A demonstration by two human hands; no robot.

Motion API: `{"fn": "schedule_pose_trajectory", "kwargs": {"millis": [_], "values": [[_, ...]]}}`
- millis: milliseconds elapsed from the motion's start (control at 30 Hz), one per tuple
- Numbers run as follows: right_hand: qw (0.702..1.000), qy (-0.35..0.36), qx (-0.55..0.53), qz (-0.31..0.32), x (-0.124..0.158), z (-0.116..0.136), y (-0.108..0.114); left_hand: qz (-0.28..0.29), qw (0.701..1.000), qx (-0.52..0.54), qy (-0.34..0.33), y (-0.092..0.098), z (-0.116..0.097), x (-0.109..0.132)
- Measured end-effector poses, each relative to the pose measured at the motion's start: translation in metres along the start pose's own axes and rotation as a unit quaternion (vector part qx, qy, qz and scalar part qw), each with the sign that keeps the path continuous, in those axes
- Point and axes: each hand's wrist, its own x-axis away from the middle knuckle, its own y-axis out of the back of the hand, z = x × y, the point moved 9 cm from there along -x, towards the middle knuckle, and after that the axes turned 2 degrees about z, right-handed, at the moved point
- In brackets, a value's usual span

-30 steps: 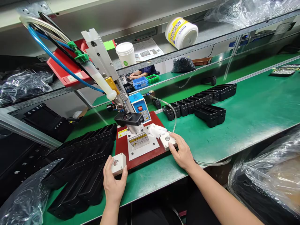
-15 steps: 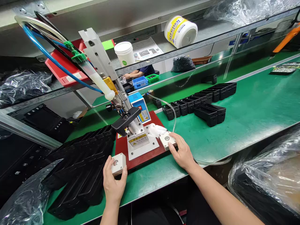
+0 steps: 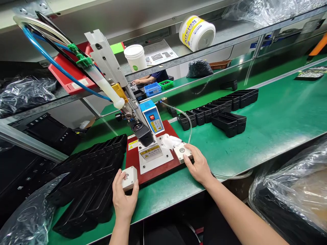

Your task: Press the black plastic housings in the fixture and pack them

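Note:
A small dispensing machine on a red base plate (image 3: 133, 158) stands at the bench's front edge. A black plastic part (image 3: 142, 131) is mounted on its turning fixture under the nozzle, end-on to me. My left hand (image 3: 124, 200) grips the white button box (image 3: 129, 178) at the plate's front left corner, thumb beside the button. My right hand (image 3: 198, 166) is wrapped on the other white button box (image 3: 182, 152) at the plate's right edge. A white cloth (image 3: 170, 140) lies just behind that box.
Stacked black trays (image 3: 87, 183) lie left of the machine. Rows of black housings (image 3: 219, 109) sit on the green bench (image 3: 276, 119) to the right. Plastic-wrapped bags (image 3: 293, 190) are at lower right. A shelf above holds a white cup (image 3: 135, 57) and a tub (image 3: 196, 32). Another person's arms (image 3: 146, 80) show behind.
The black part on the fixture has rotated from lying broadside to pointing end-on. Both hands have stayed on the button boxes.

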Motion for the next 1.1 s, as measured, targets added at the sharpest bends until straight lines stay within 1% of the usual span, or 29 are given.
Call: {"fn": "schedule_pose_trajectory", "kwargs": {"millis": [400, 600, 933, 1033, 1100], "values": [[1.0, -0.005, -0.002, 0.001, -0.0003, 0.0005, 0.0007, -0.003, 1.0, -0.006, -0.005, 0.0018, -0.0021, -0.0006], [1.0, -0.006, -0.003, 0.003, -0.0001, 0.0008, 0.0005, 0.001, 1.0, -0.005, 0.007, 0.0003, 0.0, -0.0003], [1.0, -0.012, -0.005, 0.001, 0.0009, -0.0007, 0.0016, -0.005, 1.0, -0.005, -0.019, 0.0006, -0.0049, -0.0012], [1.0, -0.014, -0.011, 0.001, -0.0001, -0.0029, 0.0006, -0.009, 1.0, -0.01, -0.018, -0.0008, -0.0023, -0.0017], [1.0, -0.011, -0.018, -0.005, -0.002, -0.0046, -0.0016, -0.011, 1.0, -0.012, -0.019, 0.0019, 0.0002, -0.0039]]}}
